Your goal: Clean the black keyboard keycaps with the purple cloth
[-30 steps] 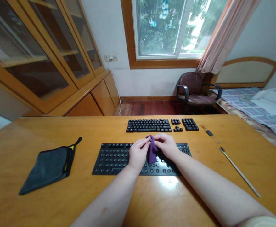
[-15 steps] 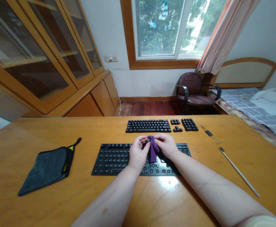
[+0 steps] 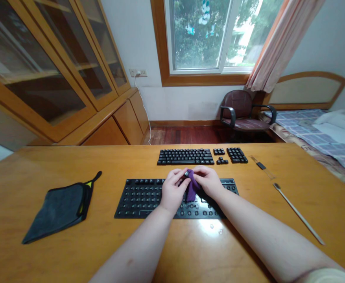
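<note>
Basically, purple cloth (image 3: 191,192) lengthwise twd camera, L hand (image 3: 172,190) grip tight on keycap (image 3: 186,173), R hand (image 3: 209,181) likewise on cloth

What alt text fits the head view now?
Left hand pinches a keycap against a purple cloth in the right hand, above a mostly stripped black keyboard. Detached keycaps lie in blocks beyond it; a folded gray cloth lies left, a keycap puller and brush right.
</note>
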Available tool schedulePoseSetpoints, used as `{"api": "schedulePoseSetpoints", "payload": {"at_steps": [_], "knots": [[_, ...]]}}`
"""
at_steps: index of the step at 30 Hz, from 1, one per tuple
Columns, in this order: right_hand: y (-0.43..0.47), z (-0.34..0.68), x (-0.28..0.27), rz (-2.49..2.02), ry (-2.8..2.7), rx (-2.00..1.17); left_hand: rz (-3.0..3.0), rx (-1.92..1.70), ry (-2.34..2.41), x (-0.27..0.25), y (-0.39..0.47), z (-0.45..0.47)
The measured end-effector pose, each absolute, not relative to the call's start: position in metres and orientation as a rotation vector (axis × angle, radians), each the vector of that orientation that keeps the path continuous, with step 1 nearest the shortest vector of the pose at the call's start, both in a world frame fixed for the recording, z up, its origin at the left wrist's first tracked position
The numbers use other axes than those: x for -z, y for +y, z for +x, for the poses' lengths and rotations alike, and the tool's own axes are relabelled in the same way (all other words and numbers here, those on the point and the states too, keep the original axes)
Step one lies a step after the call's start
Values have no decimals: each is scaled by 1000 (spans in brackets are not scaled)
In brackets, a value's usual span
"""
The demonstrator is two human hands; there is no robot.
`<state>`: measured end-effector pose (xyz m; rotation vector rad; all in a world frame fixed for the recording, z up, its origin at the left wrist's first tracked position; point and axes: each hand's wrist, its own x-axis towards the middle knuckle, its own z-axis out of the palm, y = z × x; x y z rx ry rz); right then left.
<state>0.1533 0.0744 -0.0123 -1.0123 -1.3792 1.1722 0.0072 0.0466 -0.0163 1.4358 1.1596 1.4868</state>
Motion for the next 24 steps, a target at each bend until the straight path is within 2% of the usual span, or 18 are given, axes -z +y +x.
{"api": "schedulePoseSetpoints", "payload": {"at_steps": [9,16,24], "knots": [[75,153,11,-1049,-1419,-1169,1095,-1498,1117,16,50,13],[76,156,10,-993,-1606,-1035,1421,-1540,1209,14,50,7],[77,156,13,-990,-1539,-1024,1454,-1485,1232,14,49,6]]}}
